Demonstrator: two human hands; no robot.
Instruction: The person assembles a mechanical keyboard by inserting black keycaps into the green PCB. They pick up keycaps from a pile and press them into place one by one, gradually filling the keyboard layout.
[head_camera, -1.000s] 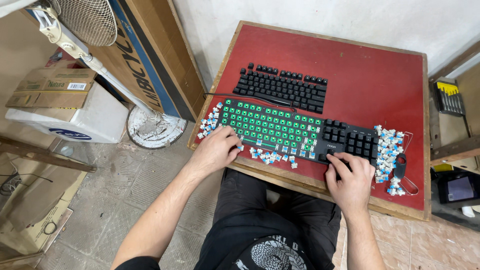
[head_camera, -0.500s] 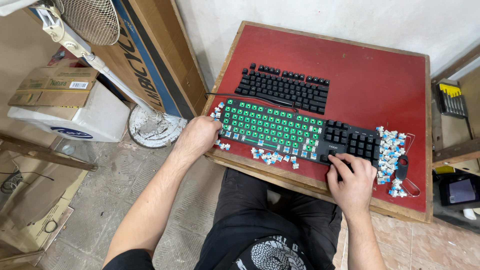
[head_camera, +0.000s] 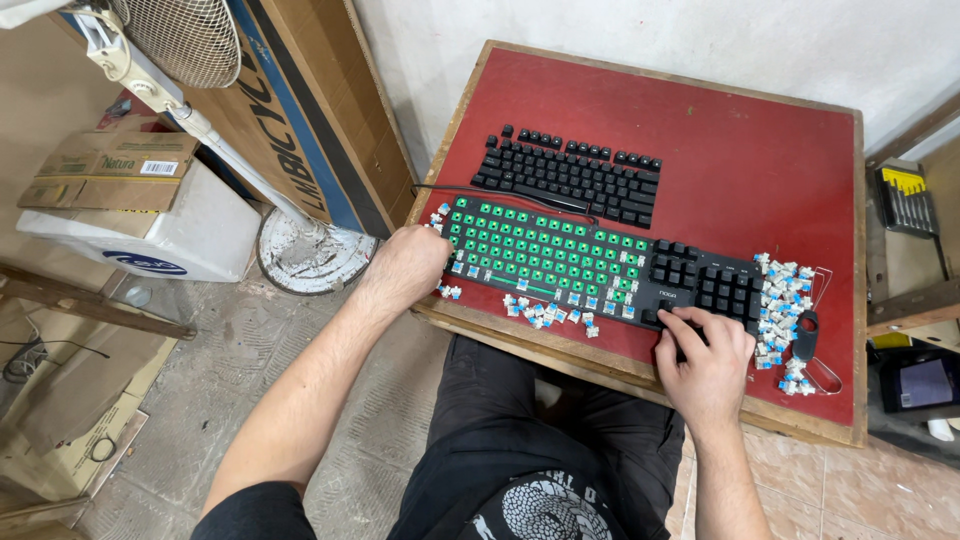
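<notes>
At the far left a cardboard box (head_camera: 105, 170) lies on a white foam cooler (head_camera: 150, 235), with the round, paint-spattered base of a pedestal fan (head_camera: 310, 255) just right of it on the rough concrete floor. The left hand (head_camera: 405, 268) rests at the left end of the stripped keyboard (head_camera: 545, 255), fingers curled inward over its edge; whether they pinch anything cannot be told. That keyboard lies across the near middle of the red-topped wooden table (head_camera: 760, 160), its green plate bare of caps on the left and black keys remaining on its right part. Small pale-blue switches (head_camera: 545, 312), boxy and translucent, are scattered along its near edge. Beyond it lies a flat slab of black keycaps (head_camera: 570, 175). The right hand (head_camera: 705, 355) sits at the keyboard's near right corner, fingers bent, tips pressing on the black keys, gripping nothing visible. Right of it is a heap of blue switches (head_camera: 782, 305) beside a wire keycap puller (head_camera: 806, 335).
</notes>
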